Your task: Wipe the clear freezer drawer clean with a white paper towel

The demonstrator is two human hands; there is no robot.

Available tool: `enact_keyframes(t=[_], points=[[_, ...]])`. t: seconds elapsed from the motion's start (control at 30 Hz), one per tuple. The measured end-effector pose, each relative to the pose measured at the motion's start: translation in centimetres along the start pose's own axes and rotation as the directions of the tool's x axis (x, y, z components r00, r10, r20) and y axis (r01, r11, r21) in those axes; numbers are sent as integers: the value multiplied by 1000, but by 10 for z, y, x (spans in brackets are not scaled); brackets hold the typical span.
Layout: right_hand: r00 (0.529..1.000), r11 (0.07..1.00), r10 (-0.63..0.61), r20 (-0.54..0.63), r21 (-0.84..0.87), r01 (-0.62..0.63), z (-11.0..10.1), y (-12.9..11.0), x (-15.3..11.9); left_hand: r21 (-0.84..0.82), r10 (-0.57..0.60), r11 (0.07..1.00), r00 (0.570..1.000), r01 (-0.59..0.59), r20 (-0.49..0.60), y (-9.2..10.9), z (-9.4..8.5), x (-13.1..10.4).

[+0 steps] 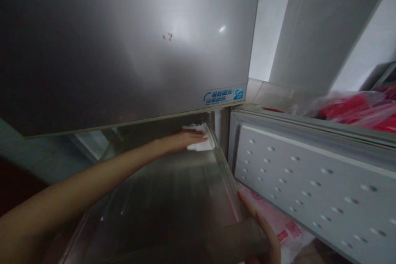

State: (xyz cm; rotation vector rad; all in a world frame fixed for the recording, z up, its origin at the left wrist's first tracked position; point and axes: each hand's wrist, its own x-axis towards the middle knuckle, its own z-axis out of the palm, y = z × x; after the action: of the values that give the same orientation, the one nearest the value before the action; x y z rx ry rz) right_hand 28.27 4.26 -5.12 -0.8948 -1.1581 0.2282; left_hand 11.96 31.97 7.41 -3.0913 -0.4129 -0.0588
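My left hand (182, 139) reaches in from the left under the upper fridge door. Its fingers lie over a white cloth (202, 143), pressing it on the far right part of a see-through freezer drawer (173, 198). Whether the cloth is fabric or paper I cannot tell. Near the drawer's front right corner, my right hand (268, 235) has its fingers wrapped around the side and edge. Part of that hand is hidden behind the drawer. The drawer is pulled out and tilted.
The grey upper fridge door (139, 49) overhangs the drawer. At right, the lower door (309, 177) stands swung out, its dimpled inner panel showing. Red and clear plastic bags (355, 109) lie behind it. A pink printed bag (278, 218) is below, between drawer and door.
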Motion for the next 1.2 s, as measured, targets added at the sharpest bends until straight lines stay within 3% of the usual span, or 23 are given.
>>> enact_keyframes(t=[0.2,0.3,0.43,0.53,0.7,0.8,0.93,1.1,1.2], points=[[998,999,-30,-57,24,31,1,12,-1,149,277,948,960,-281,48,81,5,-21],[997,999,-33,-66,13,34,-2,17,-4,174,384,907,923,-383,27,110,8,-30],[996,999,-42,-80,0,42,-3,19,-5,146,489,864,872,-482,-13,131,8,-38],[996,999,-46,-75,-6,46,-4,20,-5,123,498,860,867,-495,3,134,5,-39],[997,998,-61,-54,-9,60,-5,23,-5,118,430,893,901,-434,59,114,1,-34],[997,998,-69,-46,-3,69,-2,19,-3,122,335,931,939,-343,79,81,1,-28],[997,997,-76,-33,5,77,2,11,0,116,110,987,992,-116,56,25,-3,-14],[997,998,-61,-55,-36,59,3,9,1,38,-141,989,989,140,32,-17,-9,11],[997,998,-59,-41,-24,58,2,10,1,16,-149,989,989,149,11,-22,-9,16]])
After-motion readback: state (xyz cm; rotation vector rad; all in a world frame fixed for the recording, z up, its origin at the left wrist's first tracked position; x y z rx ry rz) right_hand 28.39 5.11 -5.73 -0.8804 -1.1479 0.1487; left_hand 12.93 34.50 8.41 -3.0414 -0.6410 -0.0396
